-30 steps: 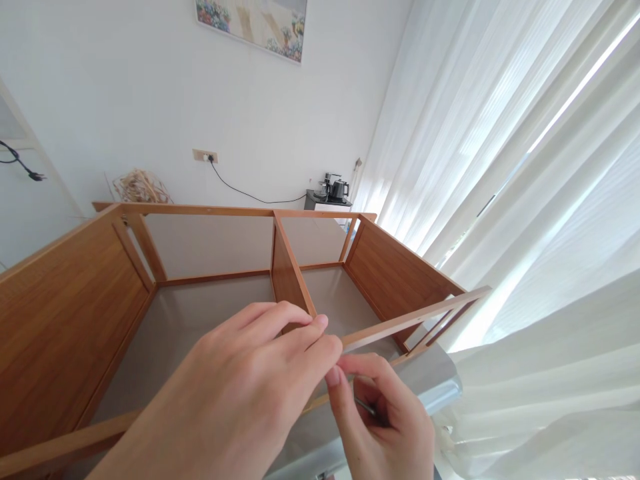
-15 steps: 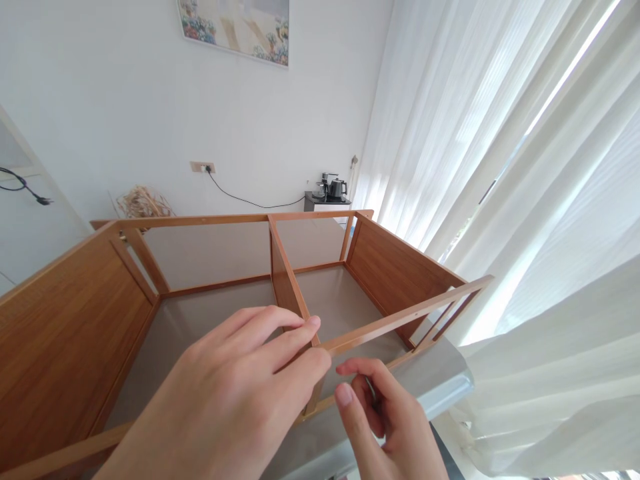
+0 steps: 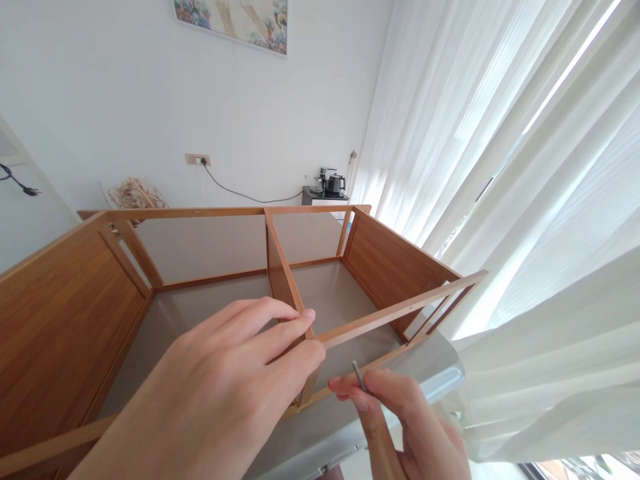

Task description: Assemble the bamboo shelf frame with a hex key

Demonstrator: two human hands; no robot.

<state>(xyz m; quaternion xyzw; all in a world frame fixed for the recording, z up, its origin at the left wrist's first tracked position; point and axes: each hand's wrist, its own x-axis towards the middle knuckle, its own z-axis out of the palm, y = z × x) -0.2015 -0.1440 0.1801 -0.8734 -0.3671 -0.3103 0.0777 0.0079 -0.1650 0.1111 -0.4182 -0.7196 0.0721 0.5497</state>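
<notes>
A brown wooden furniture frame (image 3: 375, 322) with panelled ends stands before me, split by a wooden divider (image 3: 283, 263). My left hand (image 3: 215, 387) lies over the corner where the divider meets the near rail, fingers bent around the wood and thumb hidden. Just right of that joint and below the rail, my right hand (image 3: 400, 413) pinches a thin grey metal rod (image 3: 359, 375) between thumb and forefinger. Only a short length of the rod shows, pointing up; the rest is hidden by the fingers.
The frame sits on a grey surface (image 3: 330, 293) with a rounded edge at right. White curtains (image 3: 540, 220) hang along the right side. By the far wall, a coffee maker and black kettle (image 3: 337, 183) stand on a small cabinet, with a cord running to a wall socket (image 3: 198, 160).
My right hand has turned and moved slightly right and down, and the metal rod now shows between its closed fingertips. My left hand stays on the joint. The view has shifted slightly.
</notes>
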